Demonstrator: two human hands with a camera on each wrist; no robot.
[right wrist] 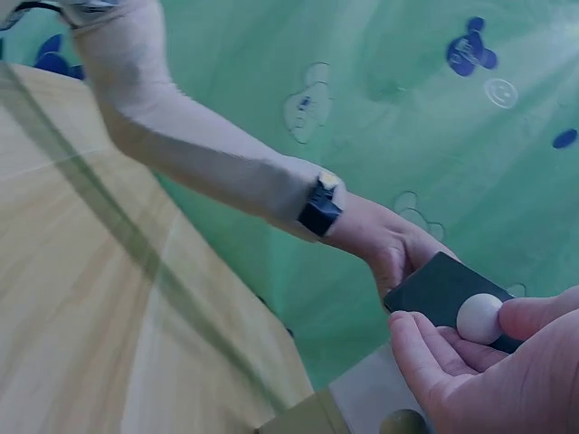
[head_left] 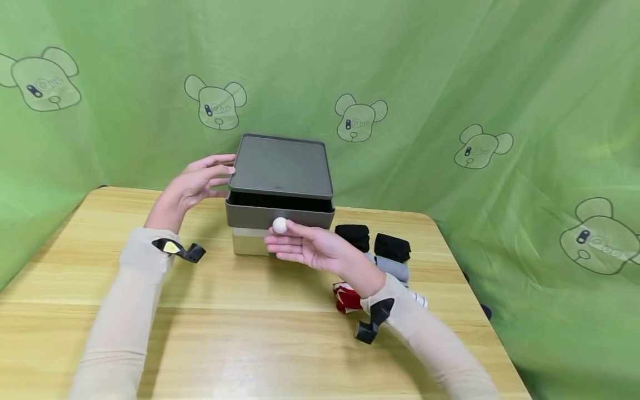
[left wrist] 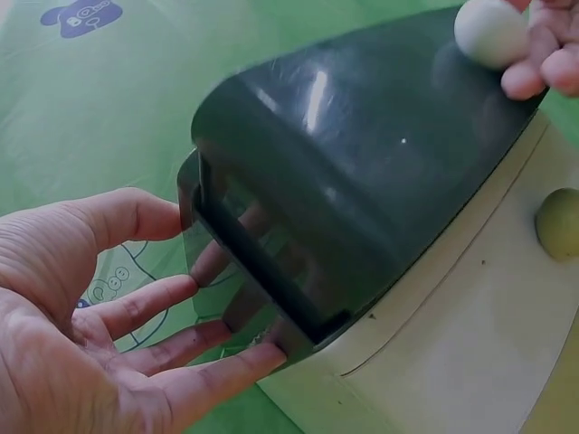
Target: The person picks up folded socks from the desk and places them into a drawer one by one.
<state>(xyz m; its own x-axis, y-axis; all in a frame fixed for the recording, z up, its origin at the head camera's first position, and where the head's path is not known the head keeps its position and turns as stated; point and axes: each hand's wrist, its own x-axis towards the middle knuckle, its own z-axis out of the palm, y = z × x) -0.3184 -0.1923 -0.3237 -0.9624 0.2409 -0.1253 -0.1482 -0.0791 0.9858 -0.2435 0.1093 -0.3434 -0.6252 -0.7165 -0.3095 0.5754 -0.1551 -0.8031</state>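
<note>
A small drawer box with a dark grey top (head_left: 280, 164) stands at the back of the table. Its upper drawer (head_left: 250, 215) is partly out, with a dark gap showing behind the front. With the thumb and fingers of my right hand (head_left: 325, 250) I pinch the round white knob (head_left: 280, 225) on that drawer. My left hand (head_left: 196, 180) rests against the box's left side, fingers spread and fairly straight in the left wrist view. Below is a cream lower section (head_left: 246, 244); its round knob (left wrist: 559, 223) shows in the left wrist view. The drawer's inside looks dark.
Right of the box lie rolled cloth bundles that look like socks: black ones (head_left: 392, 248), a grey one (head_left: 392, 268) and a red one (head_left: 346, 298). My right forearm passes over part of them. A green curtain (head_left: 290, 66) hangs behind the wooden table (head_left: 215, 344).
</note>
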